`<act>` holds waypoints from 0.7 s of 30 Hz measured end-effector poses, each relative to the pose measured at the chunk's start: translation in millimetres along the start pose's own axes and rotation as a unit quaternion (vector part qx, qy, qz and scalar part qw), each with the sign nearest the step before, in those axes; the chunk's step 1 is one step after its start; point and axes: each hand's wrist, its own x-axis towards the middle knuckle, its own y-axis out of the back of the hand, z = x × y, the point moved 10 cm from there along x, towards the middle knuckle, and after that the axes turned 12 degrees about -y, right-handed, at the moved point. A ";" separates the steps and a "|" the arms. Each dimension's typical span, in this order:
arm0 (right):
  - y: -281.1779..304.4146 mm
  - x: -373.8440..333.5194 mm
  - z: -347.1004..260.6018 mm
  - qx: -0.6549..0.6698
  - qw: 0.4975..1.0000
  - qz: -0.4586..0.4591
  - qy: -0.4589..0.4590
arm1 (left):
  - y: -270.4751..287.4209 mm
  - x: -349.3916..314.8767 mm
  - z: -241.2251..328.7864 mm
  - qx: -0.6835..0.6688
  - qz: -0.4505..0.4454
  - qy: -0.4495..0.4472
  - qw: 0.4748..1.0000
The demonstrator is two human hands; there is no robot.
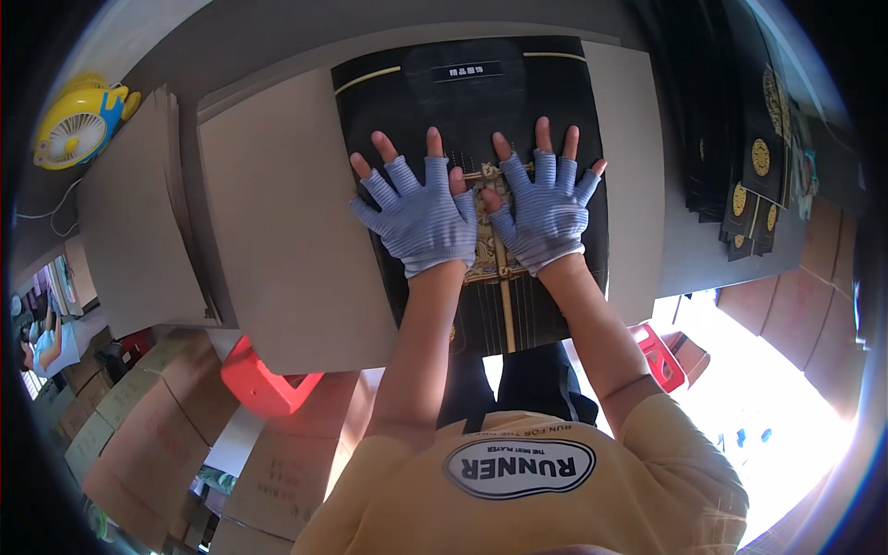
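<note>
A black printed sheet (pixel 407 102) with gold trim and an ornate gold pattern down its middle lies flat on a large tan cardboard sheet (pixel 268 213). Both my hands wear striped blue-grey fingerless gloves. My left hand (pixel 416 213) is spread on the left half of the black sheet, palm down. Beside it, my right hand (pixel 546 208) rests spread on the right half, thumb close to the other thumb. Neither hand grips anything. Part of the gold pattern is hidden under the hands.
At the right lie stacked black pieces with gold medallions (pixel 760 157). Cardboard sheets (pixel 139 213) lean in a stack at the left, near a yellow-and-blue fan (pixel 76 134). Red plastic stools (pixel 264 379) and brown cartons (pixel 157 444) stand below the table. Another person (pixel 48 342) is far left.
</note>
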 end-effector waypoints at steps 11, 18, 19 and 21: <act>19.4 38.4 -3.1 -0.011 0.997 -0.025 0.068 | 1.9 -57.5 40.0 -0.048 -0.005 -0.123 0.991; 31.8 221.2 37.3 0.002 0.992 0.095 0.085 | 2.9 -93.5 73.7 -0.077 -0.021 -0.191 0.978; 29.4 217.2 41.7 0.033 0.984 0.139 0.105 | 2.4 -93.5 76.5 -0.064 -0.007 -0.200 0.978; 30.2 156.0 44.2 0.041 0.965 0.212 0.147 | 3.0 -94.4 77.7 -0.068 -0.030 -0.202 0.976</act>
